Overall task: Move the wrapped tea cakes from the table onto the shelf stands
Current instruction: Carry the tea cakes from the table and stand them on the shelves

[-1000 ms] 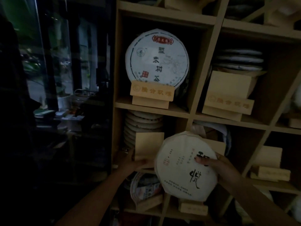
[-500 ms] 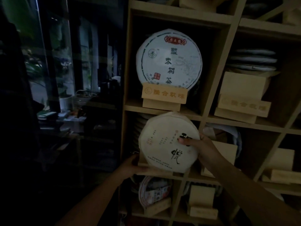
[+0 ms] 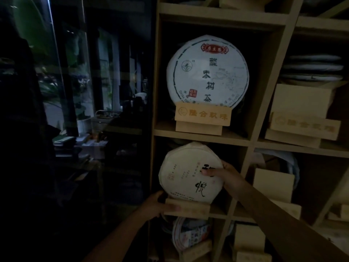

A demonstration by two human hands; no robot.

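Low on the left column of the wooden shelf unit (image 3: 232,142), the right hand (image 3: 229,178) grips a cream-wrapped tea cake (image 3: 188,174) at its three o'clock edge: the thumb (image 3: 208,172) lies flat across the printed face and the other fingers curl behind the rim, out of sight. This cake stands upright, its six o'clock edge seated in a wooden stand (image 3: 187,208) on the middle shelf board. The left hand (image 3: 156,206) holds that stand at its nine o'clock end, a finger laid along the front face and the rest wrapped around the side.

At twelve o'clock from the held cake, one compartment up, a white-wrapped tea cake with a red banner (image 3: 207,72) sits upright in an engraved wooden stand (image 3: 203,118). At six o'clock, below the shelf board, a colourfully wrapped tea cake (image 3: 188,235) leans in shadow. Toward two o'clock, in the next column, a flat stack of wrapped cakes (image 3: 313,69) rests above an empty engraved stand (image 3: 302,125). At three o'clock stands a plain wooden stand (image 3: 272,184). Out at nine o'clock, dark window glass (image 3: 75,82) shows dim plants.
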